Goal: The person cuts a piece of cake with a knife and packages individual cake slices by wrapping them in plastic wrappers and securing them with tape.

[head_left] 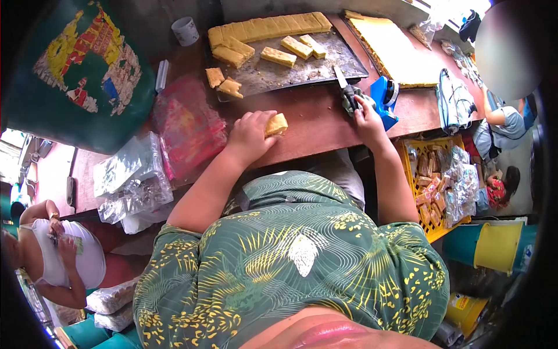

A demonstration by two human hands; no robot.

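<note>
My left hand [251,135] is closed around a piece of yellow cake [276,124] at the table's near edge. In my right hand [368,121] is a knife [350,95], gripped by its dark, wrapped-looking handle, the pale blade pointing up and away over the tray's near right corner. Beyond both hands lies a dark metal tray [264,85] with a row of scored cake [270,27] along its far side. Several cut bars [278,56] rest loose on the tray, and broken pieces [231,87] sit at its left corner.
A blue tape dispenser [386,104] stands just right of the knife. Farther right is a second tray of uncut cake [395,49]. Plastic bags [131,174] and a red plastic sheet [189,125] lie left; a yellow crate [433,224] holds wrapped bars. Other people [64,250] are at both sides.
</note>
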